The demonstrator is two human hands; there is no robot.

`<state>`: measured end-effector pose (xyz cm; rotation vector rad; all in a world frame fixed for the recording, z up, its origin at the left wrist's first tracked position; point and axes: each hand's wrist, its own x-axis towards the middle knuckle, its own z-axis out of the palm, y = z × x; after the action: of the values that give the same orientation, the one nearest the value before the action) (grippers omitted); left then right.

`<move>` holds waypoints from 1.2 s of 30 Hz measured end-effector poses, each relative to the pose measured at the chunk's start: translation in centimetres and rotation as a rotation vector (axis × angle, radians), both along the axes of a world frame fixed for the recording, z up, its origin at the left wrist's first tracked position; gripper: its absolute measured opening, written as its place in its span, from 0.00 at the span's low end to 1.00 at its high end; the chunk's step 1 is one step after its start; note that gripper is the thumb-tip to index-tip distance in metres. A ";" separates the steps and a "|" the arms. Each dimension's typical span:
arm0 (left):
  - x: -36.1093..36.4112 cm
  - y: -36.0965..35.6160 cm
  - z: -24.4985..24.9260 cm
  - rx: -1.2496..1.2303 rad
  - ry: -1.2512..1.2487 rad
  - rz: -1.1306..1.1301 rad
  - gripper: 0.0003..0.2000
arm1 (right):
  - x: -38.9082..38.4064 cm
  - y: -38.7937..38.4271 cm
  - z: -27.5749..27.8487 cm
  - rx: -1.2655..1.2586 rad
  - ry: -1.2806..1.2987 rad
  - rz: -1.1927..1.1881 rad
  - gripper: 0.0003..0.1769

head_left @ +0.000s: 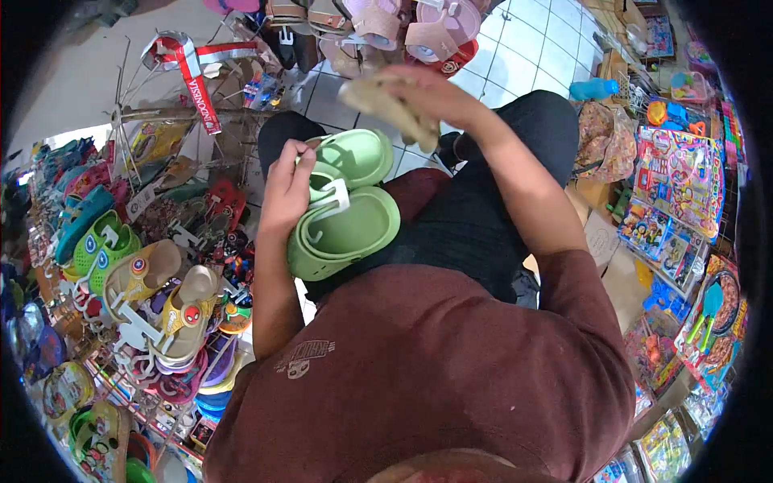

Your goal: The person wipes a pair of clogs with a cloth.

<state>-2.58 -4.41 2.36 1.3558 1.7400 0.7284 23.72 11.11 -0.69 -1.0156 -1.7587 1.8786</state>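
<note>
My left hand (287, 183) is closed on a pair of light green clogs (354, 225) at the side nearest to it. A white plastic hanger (328, 201) joins the two clogs, which rest against my lap with their openings showing. My right hand (439, 97) grips a beige cloth (386, 109), smeared by motion, above and to the right of the clogs. The cloth and the clogs are apart. My right fingers are partly hidden and blurred.
Racks of children's sandals (161, 298) crowd the left side. More sandals (378, 20) hang at the top. A wire rack (185, 117) carries a red and white ribbon (193, 76). Packaged toys (680, 177) line the right. White floor tiles (523, 48) show ahead.
</note>
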 end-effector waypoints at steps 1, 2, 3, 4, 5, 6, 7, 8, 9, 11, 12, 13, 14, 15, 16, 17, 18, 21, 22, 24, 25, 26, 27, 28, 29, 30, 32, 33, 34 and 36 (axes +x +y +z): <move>0.2 -0.1 -0.2 0.041 0.055 -0.038 0.12 | -1.0 -1.2 0.2 0.028 -0.066 0.111 0.28; 0.4 -0.3 -0.4 0.080 0.110 -0.074 0.12 | -2.0 -2.0 0.1 0.055 -0.131 0.226 0.29; 0.6 -0.2 -0.7 0.135 0.130 -0.117 0.11 | -2.9 -2.6 -1.4 0.280 -0.143 0.218 0.29; 0.7 0.0 -0.7 0.147 0.139 -0.137 0.11 | -4.0 -3.5 -3.7 0.506 -0.153 0.209 0.29; 0.8 0.2 -0.5 0.158 0.148 -0.158 0.11 | -4.7 -4.1 -5.0 0.731 -0.161 0.197 0.29; 0.9 0.2 -0.4 0.170 0.157 -0.181 0.11 | -5.2 -4.2 -5.0 0.674 -0.139 0.173 0.28; 0.9 0.3 -0.4 0.170 0.127 -0.160 0.11 | -5.5 -4.2 -5.0 0.618 -0.117 0.147 0.28; 0.7 0.4 -0.7 0.202 0.145 -0.164 0.11 | -5.6 -3.8 -4.9 0.571 -0.098 0.124 0.28; 0.3 0.2 -1.0 0.233 0.161 -0.168 0.11 | -5.4 -3.2 -4.0 0.477 -0.137 0.182 0.29; 0.2 0.0 -1.0 0.225 0.165 -0.164 0.11 | -5.0 -2.4 -1.4 0.276 -0.210 0.296 0.31; 0.6 0.0 -0.6 0.190 0.152 -0.152 0.11 | -4.5 -2.0 -1.5 0.304 -0.263 0.389 0.31; 0.9 -0.1 -0.4 0.154 0.140 -0.139 0.11 | -3.7 -1.3 -1.8 0.331 -0.316 0.484 0.31; 1.0 -0.1 -0.3 0.151 0.132 -0.165 0.11 | -2.8 -0.6 -2.2 0.359 -0.367 0.579 0.30; 1.1 0.0 -0.3 0.149 0.123 -0.192 0.11 | -1.5 -0.6 -3.2 0.430 -0.355 0.584 0.30; 1.2 0.2 -0.4 0.149 0.113 -0.220 0.11 | -0.7 -0.5 -2.9 0.407 -0.374 0.618 0.29; 1.1 0.3 -0.8 0.143 0.127 -0.247 0.11 | 0.0 -0.1 -2.6 0.385 -0.395 0.652 0.29; 1.0 0.3 -0.8 0.169 0.114 -0.243 0.11 | 0.4 0.1 -2.3 0.363 -0.417 0.684 0.28; 0.9 0.3 -0.9 0.222 0.072 -0.256 0.10 | -0.6 -1.1 -4.7 0.377 -0.267 0.498 0.27; 0.9 0.3 -0.8 0.230 0.057 -0.269 0.10 | -1.5 -1.4 -4.7 0.382 -0.215 0.434 0.26; 0.8 0.3 -0.4 0.253 0.061 -0.281 0.10 | -3.4 -2.2 -4.1 0.217 -0.111 0.359 0.28; 0.7 0.2 -0.2 0.268 0.079 -0.279 0.10 | -4.4 -2.8 -3.6 0.187 -0.127 0.292 0.29; 0.8 0.1 -0.1 0.283 0.096 -0.277 0.10 | -5.0 -3.2 -3.0 0.158 -0.142 0.226 0.30; 0.8 0.1 -0.1 0.291 0.097 -0.270 0.10 | -5.3 -3.4 -2.4 0.194 -0.158 0.188 0.29; 0.9 0.1 -0.1 0.298 0.098 -0.261 0.10 | -5.3 -3.2 -2.1 0.201 -0.174 0.234 0.29; 0.9 0.0 -0.1 0.305 0.099 -0.248 0.10 | -5.4 -2.9 -1.9 0.207 -0.190 0.283 0.30; 0.9 -0.2 0.0 0.273 0.088 -0.228 0.10 | -5.4 -2.5 -1.9 0.213 -0.205 0.334 0.31; 0.8 -0.2 0.1 0.217 0.068 -0.185 0.10 | -4.2 -1.2 -2.8 0.217 -0.282 0.510 0.33; 0.8 -0.2 0.2 0.213 0.054 -0.180 0.10 | -3.2 -0.8 -2.9 0.221 -0.302 0.577 0.32; 0.9 -0.2 0.2 0.210 0.039 -0.177 0.10 | -2.4 -0.6 -2.6 0.225 -0.323 0.643 0.32; 0.9 -0.1 0.0 0.207 0.008 -0.164 0.10 | -0.5 -0.4 -0.8 0.174 -0.386 0.652 0.28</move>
<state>-1.65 -4.51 2.35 1.6223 1.5706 0.8282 23.21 10.74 -1.51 -0.8390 -2.6841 1.9019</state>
